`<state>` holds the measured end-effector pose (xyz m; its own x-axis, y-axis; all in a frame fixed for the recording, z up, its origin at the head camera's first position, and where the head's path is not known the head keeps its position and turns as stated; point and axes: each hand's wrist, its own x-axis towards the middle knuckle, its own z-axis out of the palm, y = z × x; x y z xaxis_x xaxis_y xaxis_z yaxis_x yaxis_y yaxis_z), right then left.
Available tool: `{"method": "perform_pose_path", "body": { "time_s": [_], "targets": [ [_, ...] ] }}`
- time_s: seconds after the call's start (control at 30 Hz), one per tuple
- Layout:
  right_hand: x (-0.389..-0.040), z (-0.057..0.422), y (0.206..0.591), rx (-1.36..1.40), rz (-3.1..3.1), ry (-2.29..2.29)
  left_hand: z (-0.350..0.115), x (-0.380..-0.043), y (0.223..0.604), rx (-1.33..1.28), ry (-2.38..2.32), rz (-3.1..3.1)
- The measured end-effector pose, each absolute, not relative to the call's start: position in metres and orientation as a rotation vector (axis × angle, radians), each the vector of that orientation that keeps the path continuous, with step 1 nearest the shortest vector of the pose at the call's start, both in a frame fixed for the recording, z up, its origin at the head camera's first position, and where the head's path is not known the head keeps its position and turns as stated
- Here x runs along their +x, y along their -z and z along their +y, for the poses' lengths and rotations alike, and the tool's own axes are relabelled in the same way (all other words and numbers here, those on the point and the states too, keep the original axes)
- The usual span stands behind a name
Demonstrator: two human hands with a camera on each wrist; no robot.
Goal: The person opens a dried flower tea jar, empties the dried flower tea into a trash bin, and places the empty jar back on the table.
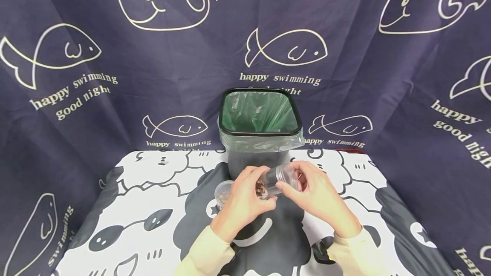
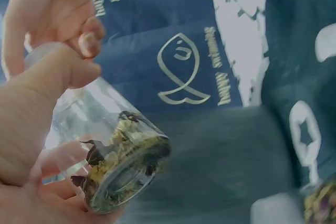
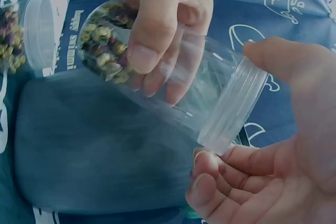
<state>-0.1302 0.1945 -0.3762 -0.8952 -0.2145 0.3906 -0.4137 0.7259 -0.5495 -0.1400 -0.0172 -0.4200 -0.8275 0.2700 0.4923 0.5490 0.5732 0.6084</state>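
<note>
A clear jar (image 3: 202, 72) lies tilted between the hands, with dried flower buds (image 3: 102, 45) gathered at its bottom end. My left hand (image 1: 245, 193) grips its body, thumb on one side and fingers round the other. The see-through screw lid (image 3: 231, 108) is on the jar's mouth. Its rim is held by my right hand (image 1: 312, 188), thumb at one edge and fingertips at the opposite one. In the left wrist view the jar's base (image 2: 128, 179) points down and to the right, and the left thumb hides part of the lid end.
A second lidded jar (image 3: 39, 35) of dried buds stands just left of my left hand. Behind the hands is a grey bin with a black rim (image 1: 261, 133) and a green-looking liner (image 1: 239, 110). The patterned tablecloth (image 1: 145, 212) meets a dark blue printed curtain (image 1: 172, 71).
</note>
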Motion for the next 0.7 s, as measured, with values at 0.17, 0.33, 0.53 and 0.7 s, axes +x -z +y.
{"method": "perform_pose_path", "body": {
  "time_s": [0.17, 0.33, 0.53, 0.7],
  "targets": [
    [-0.133, 0.189, 0.377, 0.553, -2.634, -1.047, -0.033, -0.137, 0.407, -0.693, 0.997, -2.455],
    [-0.14, 0.182, 0.381, 0.638, -2.627, -1.118, -0.046, -0.139, 0.399, -0.719, 0.876, -2.493],
    [-0.147, 0.174, 0.389, 0.709, -2.595, -1.161, -0.056, -0.141, 0.399, -0.699, 0.824, -2.498],
    [-0.148, 0.169, 0.394, 0.721, -2.564, -1.179, -0.061, -0.139, 0.401, -0.663, 0.841, -2.475]
  ]
}}
